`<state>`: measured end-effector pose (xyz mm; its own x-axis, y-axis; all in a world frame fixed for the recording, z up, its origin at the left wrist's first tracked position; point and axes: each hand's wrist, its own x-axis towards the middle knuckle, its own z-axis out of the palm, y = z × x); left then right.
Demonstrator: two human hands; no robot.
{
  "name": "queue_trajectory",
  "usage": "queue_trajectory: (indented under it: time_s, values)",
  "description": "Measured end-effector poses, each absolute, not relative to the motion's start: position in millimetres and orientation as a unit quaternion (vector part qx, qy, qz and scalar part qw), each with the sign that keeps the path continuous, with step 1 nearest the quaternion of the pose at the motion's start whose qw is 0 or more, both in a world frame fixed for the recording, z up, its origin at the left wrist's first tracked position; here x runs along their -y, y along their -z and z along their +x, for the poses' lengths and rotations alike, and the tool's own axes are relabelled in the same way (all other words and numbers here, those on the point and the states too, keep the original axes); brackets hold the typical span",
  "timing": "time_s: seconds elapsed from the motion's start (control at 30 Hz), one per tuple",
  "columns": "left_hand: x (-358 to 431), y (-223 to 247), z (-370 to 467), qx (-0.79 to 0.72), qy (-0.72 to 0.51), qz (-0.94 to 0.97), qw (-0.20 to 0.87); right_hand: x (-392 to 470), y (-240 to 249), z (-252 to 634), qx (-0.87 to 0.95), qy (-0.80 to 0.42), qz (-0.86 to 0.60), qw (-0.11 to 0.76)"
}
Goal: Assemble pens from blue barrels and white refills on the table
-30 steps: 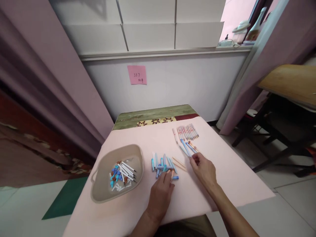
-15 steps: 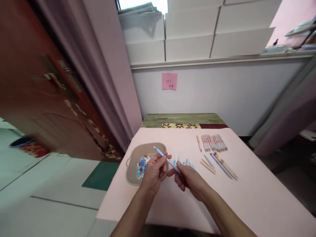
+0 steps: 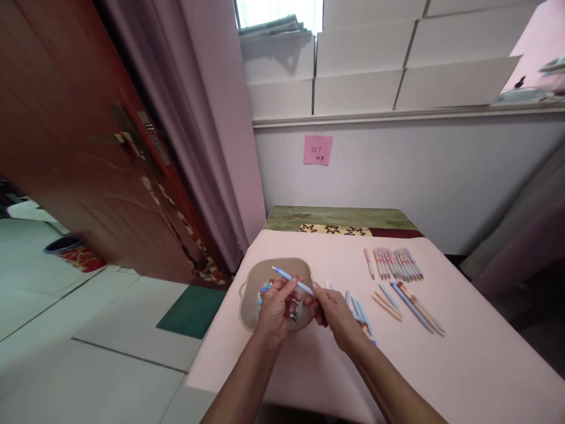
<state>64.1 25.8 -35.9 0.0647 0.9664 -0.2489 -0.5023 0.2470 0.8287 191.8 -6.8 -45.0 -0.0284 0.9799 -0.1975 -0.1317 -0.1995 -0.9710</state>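
A light blue pen is held slantwise between my two hands, over a beige basin. My left hand is closed on its middle, with the tip end sticking out to the upper left. At the other end, my right hand pinches the pen with thumb and fingers. Below them, the beige basin holds small blue, white and brown parts, partly hidden by my left hand. Loose light blue pen parts lie beside my right hand, some covered by it.
To the right are tan barrels and longer blue and tan pens. Behind them lies a row of clear pens. A pink cloth covers the table, which meets the wall with its pink note.
My right hand has moved closer to my left along the pen. The whole view has shifted, so the table sits slightly further right.
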Motion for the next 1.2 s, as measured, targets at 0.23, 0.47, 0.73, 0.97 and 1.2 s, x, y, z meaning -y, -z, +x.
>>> queue_trajectory:
  time_s: [0.23, 0.47, 0.73, 0.97, 1.2]
  values:
    - [-29, 41, 58, -0.418, -0.538, 0.278, 0.677, 2, 50, 191, 0.417, -0.557, -0.505, 0.510]
    - [-31, 44, 57, -0.442, -0.560, 0.269, 0.647, 0, 49, 191, 0.472, -0.502, -0.514, 0.511]
    - [-39, 32, 26, -0.548, -0.551, 0.476, 0.411, 5, 36, 204, 0.621, -0.217, -0.594, 0.464]
    - [-37, 29, 18, -0.568, -0.464, 0.644, 0.217, 7, 21, 197, 0.643, -0.148, -0.574, 0.485]
    - [-36, 29, 21, -0.564, -0.507, 0.596, 0.264, 8, 28, 205, 0.593, -0.195, -0.595, 0.507]
